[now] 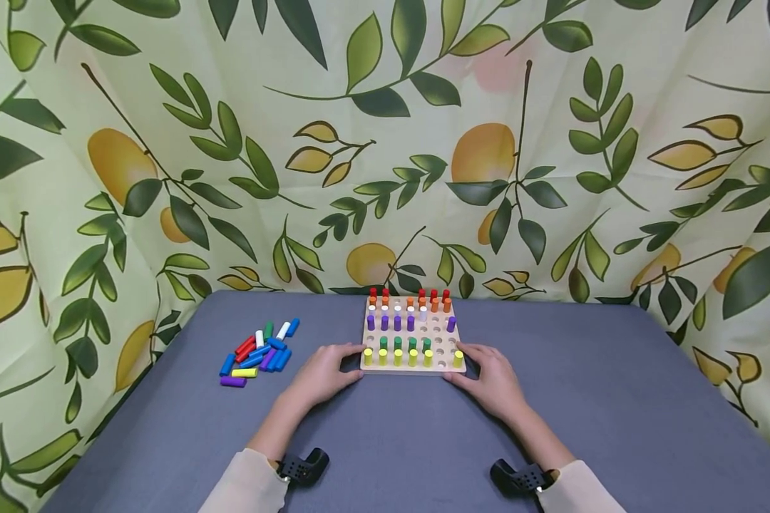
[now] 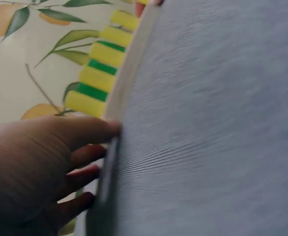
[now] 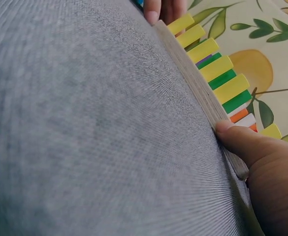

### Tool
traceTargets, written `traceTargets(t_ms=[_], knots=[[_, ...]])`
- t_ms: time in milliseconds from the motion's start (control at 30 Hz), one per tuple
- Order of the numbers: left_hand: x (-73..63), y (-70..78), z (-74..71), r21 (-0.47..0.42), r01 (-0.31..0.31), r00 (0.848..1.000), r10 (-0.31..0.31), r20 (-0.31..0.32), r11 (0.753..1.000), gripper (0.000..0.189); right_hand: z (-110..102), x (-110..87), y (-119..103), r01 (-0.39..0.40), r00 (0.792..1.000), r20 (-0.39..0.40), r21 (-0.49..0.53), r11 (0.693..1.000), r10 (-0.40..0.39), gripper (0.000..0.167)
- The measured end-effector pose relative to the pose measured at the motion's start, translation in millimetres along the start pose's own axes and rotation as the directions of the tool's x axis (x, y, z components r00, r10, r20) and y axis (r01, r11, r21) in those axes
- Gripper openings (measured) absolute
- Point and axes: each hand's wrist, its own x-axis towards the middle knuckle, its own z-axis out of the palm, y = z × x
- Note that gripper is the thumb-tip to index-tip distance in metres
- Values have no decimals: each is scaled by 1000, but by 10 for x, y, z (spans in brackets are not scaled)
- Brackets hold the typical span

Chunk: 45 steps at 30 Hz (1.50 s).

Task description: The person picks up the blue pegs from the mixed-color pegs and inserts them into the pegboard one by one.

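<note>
Centrally, near the far edge of the grey bench (image 1: 398, 442), a pegboard (image 1: 411, 370) is gripped at its sides by the left hand (image 1: 324, 372) and right hand (image 1: 494, 379); beyond, leaf-and-fruit-printed cloth (image 1: 411, 135) is hung.

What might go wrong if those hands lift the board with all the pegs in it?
Maybe a few things. If one side rises faster, the board could tip, and the standing pegs might fall out. The yellow corner peg is so close to the right fingers that they could bump it. And the left hand could knock the loose pegs if it swings out.
</note>
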Motion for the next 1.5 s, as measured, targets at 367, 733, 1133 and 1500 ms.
traceTargets(t_ms=[367, 733, 1133, 1500], knots=[[69, -101, -275, 15, 82, 977, -77, -201, 997, 36, 2, 1, 17, -4, 1000, -3, -3, 1000, 4, 65], [105, -411, -414, -24, 146, 888, -141, -438, 989, 42, 5, -2, 5, -6, 1000, 9, -8, 1000, 7, 65], [95, -551, -375, -7, 201, 901, -188, -391, 980, 42, 4, 8, 7, -13, 1000, 21, -15, 1000, 13, 66], [126, -573, -349, 64, 210, 912, -172, -373, 976, 32, 4, 4, 1, -2, 1000, 10, -11, 1000, 2, 65]])
